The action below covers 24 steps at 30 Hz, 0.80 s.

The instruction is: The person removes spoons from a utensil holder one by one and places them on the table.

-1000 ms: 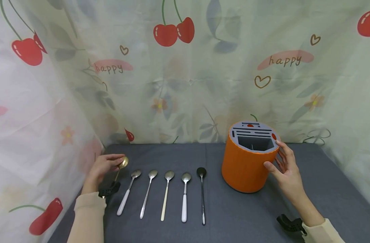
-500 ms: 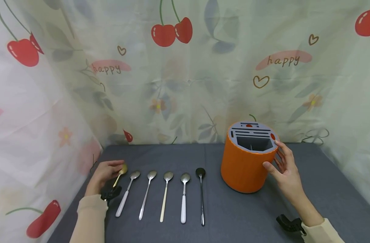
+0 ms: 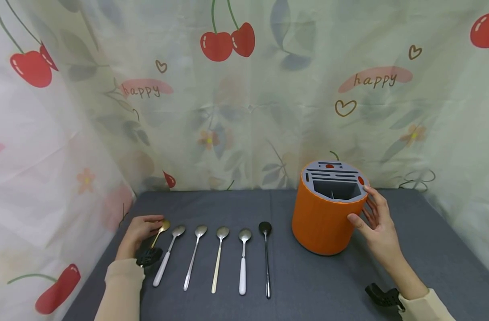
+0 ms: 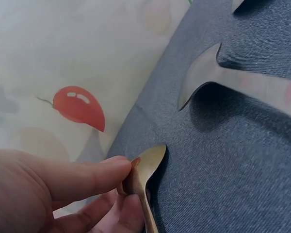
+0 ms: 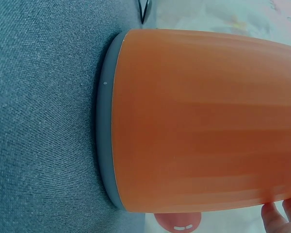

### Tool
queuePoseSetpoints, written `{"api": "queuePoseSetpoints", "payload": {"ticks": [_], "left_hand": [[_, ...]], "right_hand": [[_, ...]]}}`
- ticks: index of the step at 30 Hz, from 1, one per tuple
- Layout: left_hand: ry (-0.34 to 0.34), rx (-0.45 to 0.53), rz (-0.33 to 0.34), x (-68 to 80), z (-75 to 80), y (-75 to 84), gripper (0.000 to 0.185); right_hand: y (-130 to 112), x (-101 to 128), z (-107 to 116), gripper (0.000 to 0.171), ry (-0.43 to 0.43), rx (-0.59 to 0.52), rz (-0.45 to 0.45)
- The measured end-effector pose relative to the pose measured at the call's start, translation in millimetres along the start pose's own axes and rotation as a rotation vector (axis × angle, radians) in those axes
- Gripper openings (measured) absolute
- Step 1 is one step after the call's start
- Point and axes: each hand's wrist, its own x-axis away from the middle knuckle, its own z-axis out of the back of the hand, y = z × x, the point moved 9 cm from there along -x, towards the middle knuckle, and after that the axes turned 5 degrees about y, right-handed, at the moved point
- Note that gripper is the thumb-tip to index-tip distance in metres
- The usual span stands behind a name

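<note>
At the left end of a row of spoons, my left hand (image 3: 142, 230) pinches a gold spoon (image 3: 163, 226) by its bowl. In the left wrist view thumb and fingers meet at the bowl of that spoon (image 4: 148, 167), close over the dark cloth; its handle runs out of frame. My right hand (image 3: 379, 225) rests against the right side of an orange cylindrical utensil holder (image 3: 322, 227), thumb on its front and fingers spread behind near the grey slotted top. Fingertips (image 5: 271, 216) touch the holder's wall at the edge of the right wrist view.
Beside the gold spoon lie a white-handled spoon (image 3: 163, 266), a silver spoon (image 3: 193, 258), a spoon with a pale gold handle (image 3: 217, 263), another white-handled spoon (image 3: 243, 267) and a black spoon (image 3: 267, 258). A patterned curtain (image 3: 248, 120) hangs behind the grey cloth (image 3: 296, 285).
My left hand has lowered the gold spoon toward the cloth and brought it nearer, leaving it lined up with the others. My right hand and the holder have stayed put.
</note>
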Motion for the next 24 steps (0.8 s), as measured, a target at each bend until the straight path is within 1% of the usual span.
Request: {"api": "queuePoseSetpoints", "payload": {"ticks": [5,8,12,15,24], "left_hand": [[0.039,-0.069,0.000,0.7,1.0,3.9,0.038],[0.065,-0.098,0.025,0.5,2.8,2.1,0.036],[0.078,-0.144,0.039,0.0,4.0,-0.4,0.035],[0.082,-0.163,0.038,0.2,3.8,-0.1,0.035],[0.105,-0.176,0.046,1.0,4.1,0.5,0.035]], "right_hand": [[0.2,0.1,0.4,0.082,-0.001,0.002,-0.002],[0.0,0.1,0.5,0.082,-0.001,0.006,0.000],[-0.5,0.1,0.2,0.082,-0.003,0.006,0.003],[-0.5,0.0,0.2,0.082,-0.003,0.005,0.003],[-0.1,0.3,0.3,0.081,-0.004,0.005,0.002]]}}
